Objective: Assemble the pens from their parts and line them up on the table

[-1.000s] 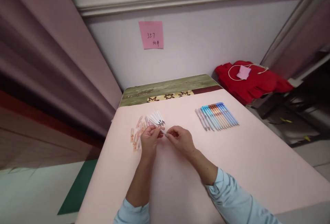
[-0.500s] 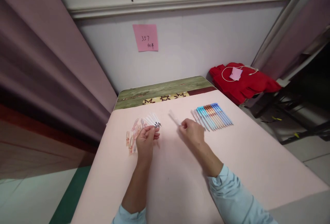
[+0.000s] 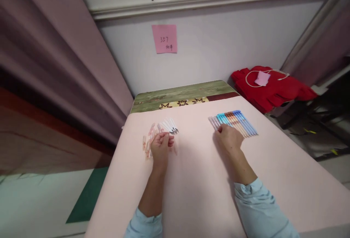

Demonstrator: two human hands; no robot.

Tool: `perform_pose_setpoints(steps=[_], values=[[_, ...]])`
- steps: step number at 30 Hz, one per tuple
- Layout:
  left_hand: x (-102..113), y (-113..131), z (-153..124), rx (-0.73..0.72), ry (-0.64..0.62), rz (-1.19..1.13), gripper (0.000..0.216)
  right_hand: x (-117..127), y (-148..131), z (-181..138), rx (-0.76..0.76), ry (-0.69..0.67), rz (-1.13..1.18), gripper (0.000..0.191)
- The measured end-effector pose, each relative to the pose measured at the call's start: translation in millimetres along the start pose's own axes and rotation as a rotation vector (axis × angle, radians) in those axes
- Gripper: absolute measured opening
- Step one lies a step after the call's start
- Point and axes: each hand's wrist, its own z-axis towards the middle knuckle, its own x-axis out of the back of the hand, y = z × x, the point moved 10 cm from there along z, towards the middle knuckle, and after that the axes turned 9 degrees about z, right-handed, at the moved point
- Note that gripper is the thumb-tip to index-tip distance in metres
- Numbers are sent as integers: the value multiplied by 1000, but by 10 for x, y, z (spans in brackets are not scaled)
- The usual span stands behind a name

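Observation:
My right hand [image 3: 230, 138] is at the left end of a row of pens [image 3: 244, 123] in light blue, brown and darker blue. Its fingers are closed on a pale translucent pen [image 3: 212, 122], which lies against other pale pens there; the hand hides part of them. On the other side, my left hand [image 3: 160, 149] has thumb and forefinger pinched, and anything between them is too small to make out. Just beyond its fingertips lie several white refills [image 3: 168, 124] with dark tips, fanned out. Clear, pinkish pen barrels [image 3: 144, 143] are scattered to its left, partly covered by the hand.
A pale pink cover [image 3: 197, 187] lies over the table, with a green patterned strip [image 3: 153, 99] at the far edge. Behind it a wall carries a pink note [image 3: 165, 39]. Red cloth [image 3: 273, 92] with a white cable is at the back right.
My right hand has moved right with the pale pen, from mid-table to the left end of the pen row. My left hand keeps its pinch beside the refills. The view has shifted slightly.

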Motion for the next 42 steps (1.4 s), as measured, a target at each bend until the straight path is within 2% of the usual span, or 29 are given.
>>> perform_pose_setpoints(steps=[2,4,7,10,13,16,19,26,30,34,38,42], values=[[76,-8,44,-20,27,-24,30,0,18,2,-2,-3,-14,22],[263,-11,119,-39,98,-57,29,-21,32,4,-12,-26,-32,23],[766,40,227,-101,326,-41,26,-49,-28,-29,7,-29,-30,28],[1271,79,274,-153,557,-19,21,-117,-231,-151,104,-22,18,26],[1550,38,301,-151,675,-11,19,-282,-457,-332,201,-83,86,22],[1614,-36,327,-121,695,15,17,-475,-586,-461,239,-183,164,20],[1612,-111,342,-84,698,49,17,-598,-579,-463,212,-244,232,19],[1679,-188,359,-68,732,119,15,-639,-487,-387,196,-219,305,23],[1696,-163,369,-81,746,193,18,-621,-513,-387,164,-153,422,27],[1675,-121,405,-95,724,291,20,-708,-831,-329,224,-180,471,25],[1663,-110,443,-102,704,372,19,-951,-1282,-208,281,-306,289,22],[1685,-159,469,-88,716,400,20,-1156,-1548,-40,254,-357,157,21]])
